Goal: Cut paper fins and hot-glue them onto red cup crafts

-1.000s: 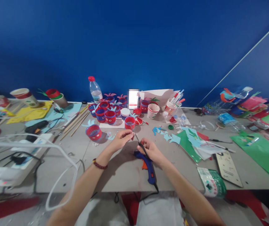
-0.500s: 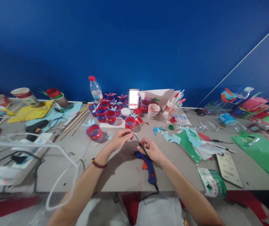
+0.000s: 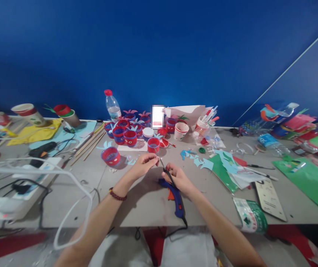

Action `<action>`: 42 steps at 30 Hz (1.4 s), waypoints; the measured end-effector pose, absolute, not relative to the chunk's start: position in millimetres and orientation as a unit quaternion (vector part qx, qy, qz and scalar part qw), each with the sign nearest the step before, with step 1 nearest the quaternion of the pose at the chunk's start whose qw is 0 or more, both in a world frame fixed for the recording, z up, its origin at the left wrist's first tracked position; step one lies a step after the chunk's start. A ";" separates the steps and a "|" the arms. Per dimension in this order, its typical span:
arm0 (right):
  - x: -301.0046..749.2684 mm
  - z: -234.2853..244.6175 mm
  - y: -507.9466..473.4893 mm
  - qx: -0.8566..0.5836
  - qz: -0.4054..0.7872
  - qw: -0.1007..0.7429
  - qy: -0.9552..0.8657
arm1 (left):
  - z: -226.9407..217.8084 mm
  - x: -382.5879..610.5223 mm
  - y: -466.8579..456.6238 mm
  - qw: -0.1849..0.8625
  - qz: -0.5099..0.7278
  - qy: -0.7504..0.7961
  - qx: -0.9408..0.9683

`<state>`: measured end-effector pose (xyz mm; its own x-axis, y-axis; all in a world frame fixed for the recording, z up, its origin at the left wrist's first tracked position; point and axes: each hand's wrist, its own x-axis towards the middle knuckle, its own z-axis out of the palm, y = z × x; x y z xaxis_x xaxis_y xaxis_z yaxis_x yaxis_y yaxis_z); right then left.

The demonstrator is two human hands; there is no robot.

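Note:
In the head view, my right hand (image 3: pixel 176 176) is closed around a slim black tool (image 3: pixel 170 178) with a narrow grey tip. Whether it is tweezers or scissors I cannot make out. That tip points up and left, reaching the fingertips of my left hand (image 3: pixel 145 164). My left thumb and fingers are pinched together, and what they hold is too small to name. Below my right hand a blue glue gun (image 3: pixel 179 204) with an orange trigger lies on the table. Just beyond my hands stands a red cup (image 3: pixel 153 144) with light-blue paper leaves; another decorated cup (image 3: pixel 111 156) is to the left.
Several red and blue cups (image 3: pixel 130 138) cluster at the back beside a plastic bottle (image 3: pixel 112 107). Paper scraps (image 3: pixel 203 162) and green sheets (image 3: pixel 309 181) lie to the right. A power strip (image 3: pixel 33 193) and a looping white cable (image 3: pixel 88 193) occupy the left.
Both hands stay almost in place. My left fingertips shift slightly to the right along the tool's tip, and the view moves a little.

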<state>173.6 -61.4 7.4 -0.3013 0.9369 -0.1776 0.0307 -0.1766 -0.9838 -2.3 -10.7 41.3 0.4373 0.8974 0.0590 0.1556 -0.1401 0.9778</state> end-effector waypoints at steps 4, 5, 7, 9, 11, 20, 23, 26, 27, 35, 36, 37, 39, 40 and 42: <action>173.4 7.7 -62.0 -0.474 0.596 0.369 -0.533 | 42.5 -2.0 -11.5 0.529 0.352 0.397 0.663; 173.4 7.6 -61.8 -0.476 0.593 0.369 -0.534 | 41.9 -2.0 -11.4 0.530 0.352 0.398 0.661; 173.5 7.2 -60.9 -0.477 0.591 0.368 -0.536 | 40.0 -2.3 -10.7 0.529 0.352 0.399 0.661; 173.9 5.7 -59.5 -0.476 0.591 0.364 -0.540 | 37.3 -3.5 -9.4 0.527 0.348 0.398 0.665; 174.7 2.5 -58.2 -0.474 0.591 0.361 -0.544 | 34.8 -5.5 -7.5 0.525 0.341 0.396 0.672; 175.7 2.3 -57.1 -0.474 0.602 0.363 -0.531 | 32.0 -10.6 -2.2 0.519 0.328 0.396 0.683; 175.8 7.5 -58.1 -0.458 0.617 0.367 -0.525 | 32.3 -10.3 -2.4 0.517 0.335 0.391 0.684; 176.5 7.3 -58.8 -0.443 0.629 0.362 -0.526 | 35.2 -10.1 -3.5 0.509 0.334 0.387 0.692; 176.6 6.7 -59.0 -0.441 0.632 0.360 -0.526 | 36.5 -10.0 -4.0 0.507 0.333 0.387 0.695; 176.8 10.9 -58.9 -0.449 0.628 0.347 -0.533 | 41.2 -9.7 -5.8 0.502 0.320 0.389 0.703; 177.2 11.3 -58.9 -0.451 0.627 0.345 -0.533 | 41.4 -9.7 -5.8 0.503 0.322 0.388 0.702; 177.6 11.4 -59.0 -0.454 0.626 0.344 -0.532 | 41.8 -9.7 -5.9 0.503 0.323 0.387 0.702; 178.6 10.8 -59.1 -0.458 0.623 0.343 -0.533 | 42.5 -9.7 -6.0 0.502 0.322 0.387 0.703; 179.1 10.3 -59.2 -0.459 0.621 0.343 -0.535 | 42.8 -9.7 -6.1 0.501 0.321 0.387 0.705; 179.6 9.4 -59.3 -0.459 0.619 0.342 -0.538 | 43.7 -9.7 -6.2 0.497 0.316 0.390 0.708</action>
<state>179.6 -59.3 9.4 -0.3449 0.9171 -0.2000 0.0712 -0.1869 -0.9798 -9.7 -6.2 43.7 0.4960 0.8663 0.0590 0.2395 -0.2018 0.9497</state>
